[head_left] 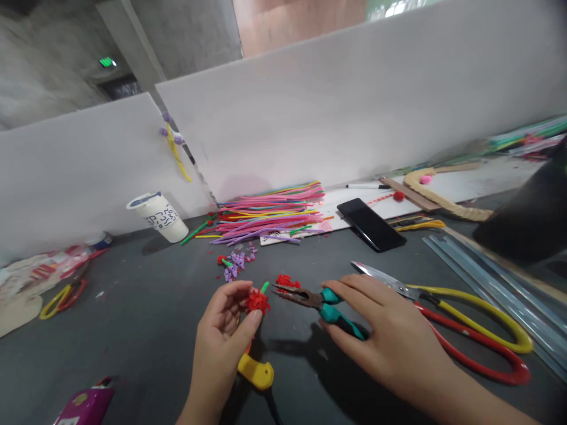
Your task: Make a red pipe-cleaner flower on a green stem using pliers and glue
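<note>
Between thumb and fingers, my left hand (225,330) pinches a fluffy red pipe-cleaner flower (258,301) with a short green stem (265,287) sticking up. My right hand (385,330) is wrapped round the teal handles of needle-nose pliers (319,300). The jaws of the pliers are slightly parted and point left toward the flower, apart from it. A pile of red fluffy bits (287,282) lies just behind the jaws. Below my left hand sits a yellow tool (256,373) with a dark cord, probably a glue gun, partly hidden.
Large scissors (469,319) with red and yellow handles lie right of my right hand. Behind are a phone (371,224), a pipe-cleaner bundle (270,218), purple bits (234,264) and a white cup (159,217). Small scissors (62,300) and a purple lighter-like item (86,406) lie left.
</note>
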The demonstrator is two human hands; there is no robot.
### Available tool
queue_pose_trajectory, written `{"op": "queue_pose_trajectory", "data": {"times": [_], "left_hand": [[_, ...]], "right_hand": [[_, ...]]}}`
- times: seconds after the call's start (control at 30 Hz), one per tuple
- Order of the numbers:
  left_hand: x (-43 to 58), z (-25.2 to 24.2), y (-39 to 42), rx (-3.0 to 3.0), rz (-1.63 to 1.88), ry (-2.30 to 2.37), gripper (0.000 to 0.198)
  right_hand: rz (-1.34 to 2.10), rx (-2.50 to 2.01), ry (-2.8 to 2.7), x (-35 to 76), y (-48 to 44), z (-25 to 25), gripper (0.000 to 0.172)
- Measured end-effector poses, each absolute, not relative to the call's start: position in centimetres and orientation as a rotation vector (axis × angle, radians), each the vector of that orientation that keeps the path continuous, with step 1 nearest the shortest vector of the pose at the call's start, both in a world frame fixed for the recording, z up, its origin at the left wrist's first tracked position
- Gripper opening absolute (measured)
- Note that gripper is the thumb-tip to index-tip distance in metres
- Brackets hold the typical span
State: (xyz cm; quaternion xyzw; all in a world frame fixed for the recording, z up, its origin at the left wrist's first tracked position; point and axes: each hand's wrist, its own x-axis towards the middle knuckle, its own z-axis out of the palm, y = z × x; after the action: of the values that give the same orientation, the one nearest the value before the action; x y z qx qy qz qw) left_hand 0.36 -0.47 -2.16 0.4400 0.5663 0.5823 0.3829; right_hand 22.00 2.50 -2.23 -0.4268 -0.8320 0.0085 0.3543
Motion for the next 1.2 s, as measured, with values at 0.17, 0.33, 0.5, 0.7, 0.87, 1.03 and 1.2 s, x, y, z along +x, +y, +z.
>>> {"op": "queue_pose_trajectory", "data": {"times": [0.17, 0.33, 0.5, 0.7, 0.87, 1.03, 1.2], "left_hand": [[0.8, -1.6, -0.9, 1.151, 1.474, 1.467, 0.022], [0.8, -1.4, -0.9, 1.243, 1.433, 1.474, 0.020], [1.4, -1.3, -1.0, 1.246, 1.478, 1.505, 0.016], [1.6, -1.1, -1.1, 1.255, 1.450, 1.528, 0.017], [1.8, -0.9, -1.1, 1.283, 1.464, 1.595, 0.015], [1.9, -0.9, -1.1, 1.274, 1.434, 1.632, 0.013], [1.6, -1.1, -1.1, 1.266, 1.419, 1.640, 0.012]], "right_hand": [[0.254, -1.115, -2.160, 22.1, 2.1, -2.0, 0.025], [0.347, -1.129, -2.176, 22.0, 2.0, -2.1, 0.025], [0.357, -1.125, -2.188, 21.9, 2.3, -1.9, 0.024], [0.331, -1.099, -2.199, 22.0, 2.1, -2.0, 0.021], [0.137, -1.046, -2.256, 22.1, 2.1, -2.4, 0.026], [-0.159, -1.008, -2.263, 21.9, 1.8, -2.5, 0.028], [-0.281, -1.017, -2.271, 21.5, 1.4, -2.7, 0.029]]}}
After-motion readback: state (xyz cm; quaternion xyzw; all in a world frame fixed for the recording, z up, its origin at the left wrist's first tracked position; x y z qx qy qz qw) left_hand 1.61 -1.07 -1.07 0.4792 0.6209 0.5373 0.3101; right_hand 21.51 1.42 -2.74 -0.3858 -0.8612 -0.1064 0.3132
